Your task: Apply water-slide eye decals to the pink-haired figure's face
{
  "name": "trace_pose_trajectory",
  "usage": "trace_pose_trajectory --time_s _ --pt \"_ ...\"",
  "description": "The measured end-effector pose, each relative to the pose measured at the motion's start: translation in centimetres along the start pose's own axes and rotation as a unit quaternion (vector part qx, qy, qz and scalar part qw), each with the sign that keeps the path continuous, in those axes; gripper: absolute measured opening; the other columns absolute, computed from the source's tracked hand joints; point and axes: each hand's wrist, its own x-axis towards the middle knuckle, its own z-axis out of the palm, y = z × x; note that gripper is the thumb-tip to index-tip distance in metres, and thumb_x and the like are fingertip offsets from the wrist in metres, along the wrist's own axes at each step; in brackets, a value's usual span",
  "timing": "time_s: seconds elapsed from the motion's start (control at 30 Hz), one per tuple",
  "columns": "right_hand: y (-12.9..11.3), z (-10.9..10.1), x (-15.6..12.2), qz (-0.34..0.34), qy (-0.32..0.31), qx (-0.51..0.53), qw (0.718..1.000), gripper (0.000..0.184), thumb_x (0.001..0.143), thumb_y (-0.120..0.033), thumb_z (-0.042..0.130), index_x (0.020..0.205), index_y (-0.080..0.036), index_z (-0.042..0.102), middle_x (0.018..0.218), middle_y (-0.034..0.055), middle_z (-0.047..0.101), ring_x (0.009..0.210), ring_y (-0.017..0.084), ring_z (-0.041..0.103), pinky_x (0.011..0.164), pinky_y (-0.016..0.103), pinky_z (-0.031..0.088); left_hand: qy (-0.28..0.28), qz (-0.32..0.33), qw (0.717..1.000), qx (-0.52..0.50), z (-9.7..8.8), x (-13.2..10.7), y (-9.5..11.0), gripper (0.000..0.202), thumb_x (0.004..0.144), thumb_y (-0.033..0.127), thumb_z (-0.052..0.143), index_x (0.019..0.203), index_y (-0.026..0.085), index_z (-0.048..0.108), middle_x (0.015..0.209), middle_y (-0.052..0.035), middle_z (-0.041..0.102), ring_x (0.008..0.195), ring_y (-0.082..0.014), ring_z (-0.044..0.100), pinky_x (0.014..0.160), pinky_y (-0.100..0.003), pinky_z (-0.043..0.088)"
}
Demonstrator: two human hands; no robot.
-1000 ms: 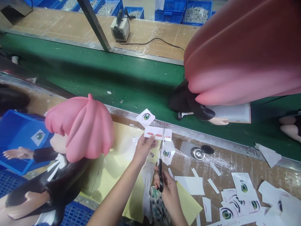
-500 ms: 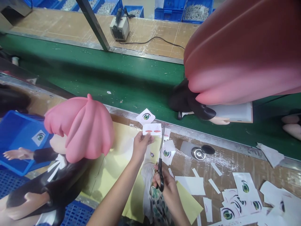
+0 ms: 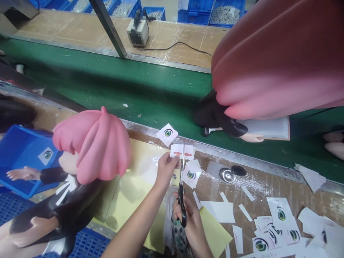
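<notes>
Item: my left hand (image 3: 167, 168) pinched on the red-marked sticker strip (image 3: 176, 153), lifted clear of the desk (image 3: 258, 186) for blade access. Item: my right hand (image 3: 189, 218) clamped through the scissors (image 3: 181, 190), blades between the marks.

Toy factory assembly line: a green conveyor belt (image 3: 120, 89) runs between workbenches, blue parts bins (image 3: 227, 14) line the far side, and pink-haired doll figures (image 3: 91, 147) lie beside cut eye decals (image 3: 279, 214).

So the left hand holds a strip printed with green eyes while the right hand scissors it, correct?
No: the strip in the left hand bears red ovals, not green eyes; the right hand does cut it with scissors. Head view shows it.
</notes>
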Motion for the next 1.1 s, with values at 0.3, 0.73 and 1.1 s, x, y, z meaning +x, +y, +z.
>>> trace_pose_trajectory --time_s 0.3,0.73,1.1 --pt "-0.3 0.0 0.0 -0.006 0.023 -0.014 1.000 0.062 0.070 -0.067 0.079 0.109 -0.019 0.071 0.069 -0.0013 0.053 0.060 0.012 0.043 0.058 0.027 0.038 -0.013 0.004 1.000 0.007 0.1 -0.4 0.3 0.036 0.064 0.047 0.083 0.072 0.017 0.063 0.055 0.0004 0.065 0.049 -0.0113 0.056 0.054 -0.024 0.044" --pt "-0.5 -0.2 0.7 -0.002 0.023 -0.029 0.999 0.069 0.071 -0.071 0.077 0.116 -0.018 0.070 0.069 -0.0006 0.054 0.060 0.013 0.047 0.058 0.028 0.045 -0.013 -0.012 1.000 -0.002 0.4 0.2 -0.4 0.037 0.063 0.045 0.083 0.075 0.016 0.065 0.056 0.0004 0.065 0.051 -0.0112 0.056 0.056 -0.024 0.045" --pt "0.7 -1.7 -5.1 -0.029 0.050 -0.063 0.996 0.055 0.075 -0.067 0.076 0.111 -0.024 0.074 0.068 0.0027 0.061 0.062 0.017 0.056 0.064 0.031 0.051 0.010 -0.032 0.999 0.016 -1.4 0.9 -0.4 0.018 0.096 0.031 0.068 0.091 0.014 0.066 0.074 0.0022 0.066 0.069 -0.0131 0.065 0.070 -0.029 0.056"
